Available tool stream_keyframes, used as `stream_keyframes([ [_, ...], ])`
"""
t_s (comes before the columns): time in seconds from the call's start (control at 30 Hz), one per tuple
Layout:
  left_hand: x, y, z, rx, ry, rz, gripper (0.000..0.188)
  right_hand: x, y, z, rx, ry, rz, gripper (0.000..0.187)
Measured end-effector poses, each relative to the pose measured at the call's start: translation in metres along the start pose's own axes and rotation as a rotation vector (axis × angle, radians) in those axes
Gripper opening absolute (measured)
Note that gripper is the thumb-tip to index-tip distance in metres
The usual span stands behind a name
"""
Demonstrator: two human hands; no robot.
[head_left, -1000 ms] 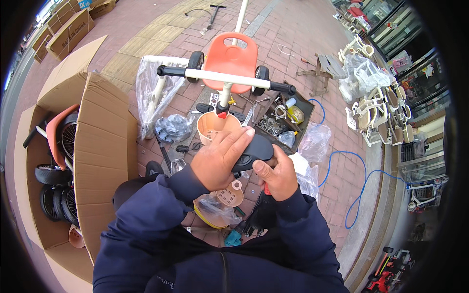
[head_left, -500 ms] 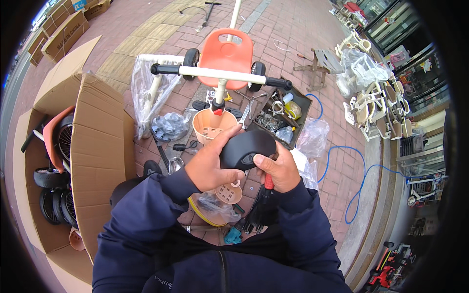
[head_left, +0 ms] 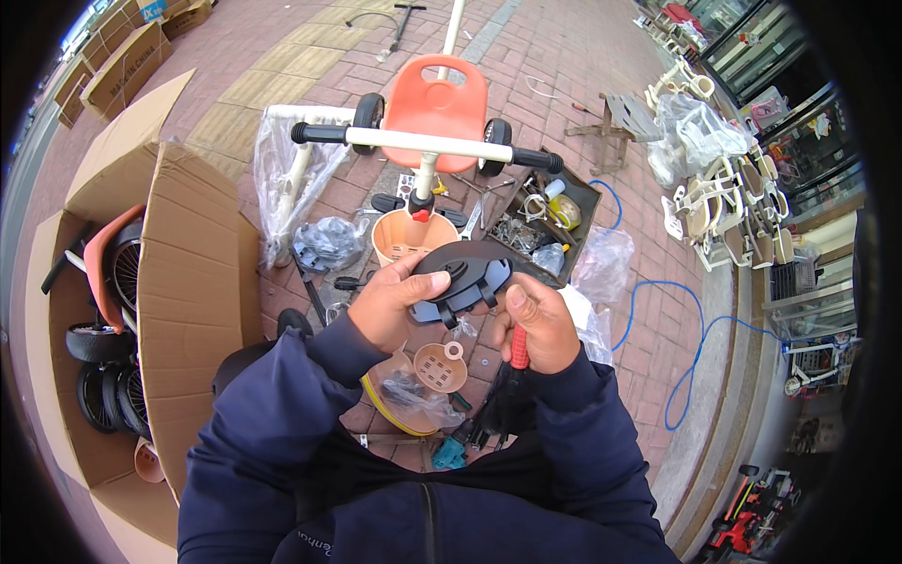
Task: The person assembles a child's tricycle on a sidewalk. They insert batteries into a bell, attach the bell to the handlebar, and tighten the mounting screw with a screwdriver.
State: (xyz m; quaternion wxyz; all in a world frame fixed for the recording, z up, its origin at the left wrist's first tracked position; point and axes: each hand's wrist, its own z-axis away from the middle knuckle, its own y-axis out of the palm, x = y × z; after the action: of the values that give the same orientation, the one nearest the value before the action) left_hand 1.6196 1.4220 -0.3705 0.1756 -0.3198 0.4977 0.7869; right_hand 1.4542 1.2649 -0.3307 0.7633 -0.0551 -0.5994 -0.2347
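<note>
My left hand (head_left: 387, 305) grips a rounded black plastic cover (head_left: 462, 282), thumb on top of it. The cover's clipped underside with its lugs faces me. Beside its right edge, my right hand (head_left: 543, 329) is curled around a tool with a red ribbed handle (head_left: 519, 346); the tool's working end cannot be made out. Just beyond my hands stands a child's tricycle with a white handlebar (head_left: 427, 144), a coral seat (head_left: 435, 108) and a peach basket (head_left: 399, 235). Below the cover lies a small peach perforated lid (head_left: 440, 368).
An open cardboard box (head_left: 193, 282) with wheels and a coral seat stands at left. A metal toolbox (head_left: 573, 202) of hardware sits right of the tricycle. A blue hose (head_left: 691, 357) snakes over the brick paving. White frames (head_left: 728, 211) are piled by the shopfront.
The black cover has turned over, from its smooth outside to its clipped underside. My right hand has come off the cover and keeps the red-handled tool.
</note>
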Motion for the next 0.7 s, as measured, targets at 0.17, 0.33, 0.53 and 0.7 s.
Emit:
stream_keyframes([
  [0.17,-0.0002,-0.0079,-0.0001,0.047,-0.124,0.208,0.056,-0.0002,0.0013,0.0015,-0.021,-0.038,0.096,0.066],
  [0.33,0.0022,-0.0090,-0.0001,0.069,-0.220,0.215,0.057,-0.0026,0.0066,0.0012,-0.136,-0.197,0.212,0.070],
  [0.53,0.0069,-0.0066,-0.0007,0.118,-0.157,0.036,0.058,0.0001,0.0040,-0.0001,-0.097,0.009,0.223,0.073],
  [0.7,0.0003,-0.0050,0.0052,0.322,-0.116,-0.150,0.081,-0.0024,0.0053,-0.0006,-0.056,0.030,0.213,0.063],
])
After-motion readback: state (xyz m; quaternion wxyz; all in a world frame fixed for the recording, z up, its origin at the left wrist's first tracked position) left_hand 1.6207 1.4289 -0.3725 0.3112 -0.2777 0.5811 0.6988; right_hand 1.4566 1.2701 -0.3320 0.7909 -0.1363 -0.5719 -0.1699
